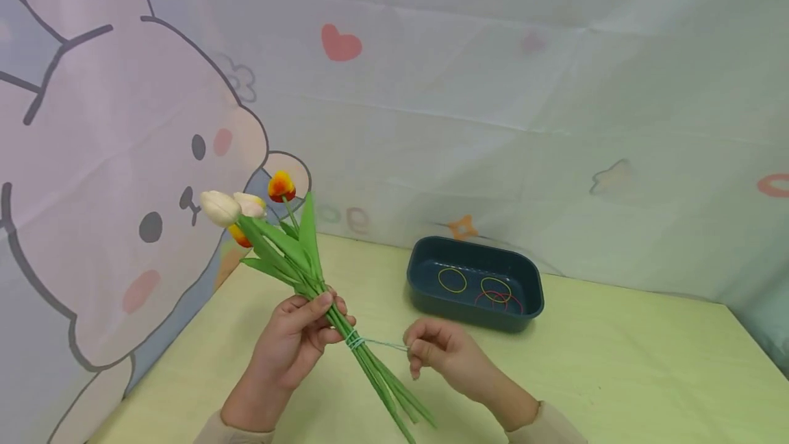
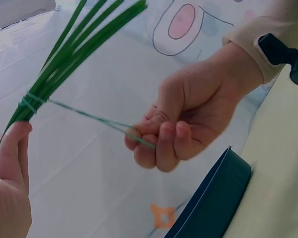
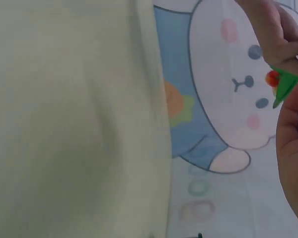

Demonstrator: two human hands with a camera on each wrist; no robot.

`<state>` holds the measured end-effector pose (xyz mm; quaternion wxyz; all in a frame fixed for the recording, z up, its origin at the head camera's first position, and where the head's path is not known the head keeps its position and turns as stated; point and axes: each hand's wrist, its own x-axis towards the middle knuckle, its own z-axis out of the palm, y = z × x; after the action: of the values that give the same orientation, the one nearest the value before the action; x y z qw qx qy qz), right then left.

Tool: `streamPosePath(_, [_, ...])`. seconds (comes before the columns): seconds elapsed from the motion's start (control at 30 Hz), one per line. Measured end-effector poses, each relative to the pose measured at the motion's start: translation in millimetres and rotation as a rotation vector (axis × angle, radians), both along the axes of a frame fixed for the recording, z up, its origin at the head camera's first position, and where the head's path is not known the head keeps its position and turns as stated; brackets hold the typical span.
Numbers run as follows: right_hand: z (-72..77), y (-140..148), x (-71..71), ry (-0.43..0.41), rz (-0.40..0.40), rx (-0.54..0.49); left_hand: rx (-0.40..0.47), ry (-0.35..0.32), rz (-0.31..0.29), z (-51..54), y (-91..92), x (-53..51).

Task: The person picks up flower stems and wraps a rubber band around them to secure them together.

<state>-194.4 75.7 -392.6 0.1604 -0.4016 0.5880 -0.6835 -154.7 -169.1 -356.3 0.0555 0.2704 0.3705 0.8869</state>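
My left hand (image 1: 302, 334) grips a bunch of tulips by the green stems (image 1: 382, 379), just below the leaves. White heads (image 1: 220, 208) and orange-yellow heads (image 1: 281, 186) point up to the left, while the stem ends slant down to the right. Wound round the stems below that hand is a thin green rubber band (image 1: 355, 340). Between thumb and fingers, my right hand (image 1: 450, 355) pinches a loop of it, stretched out sideways from the stems. In the left wrist view, the stretched strands (image 2: 84, 113) run taut to the curled fingers. The right wrist view shows the hands only partly.
Behind the right hand stands a dark blue basin (image 1: 474, 317) with yellow rubber bands (image 1: 453, 269) and pink ones (image 1: 477, 300) inside. A pale yellow-green cloth (image 1: 635, 362) covers the table. Rising at the back and left is a printed curtain (image 1: 468, 122) with a rabbit.
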Motion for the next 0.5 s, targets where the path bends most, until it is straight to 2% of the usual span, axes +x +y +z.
streamPosePath(0.1, [-8.2,-16.7,15.4,-0.040,-0.069,0.073,0.026,-0.055,0.116,0.5,3.2,0.2])
streamPosePath(0.2, [-15.0,-32.5,35.4,-0.178,-0.107,0.134,0.012,-0.111,0.295,1.1,6.3,0.0])
streamPosePath(0.3, [-18.3,-43.7,53.3,-0.301,-0.113,0.147,-0.025,-0.150,0.470,1.5,9.2,-0.8])
streamPosePath(0.4, [-15.2,-48.4,65.1,-0.334,-0.119,0.137,-0.061,-0.143,0.643,0.5,11.9,-2.0])
streamPosePath(0.5, [-4.6,-44.5,71.1,-0.330,-0.123,0.142,-0.093,-0.082,0.798,-1.6,14.0,-3.8])
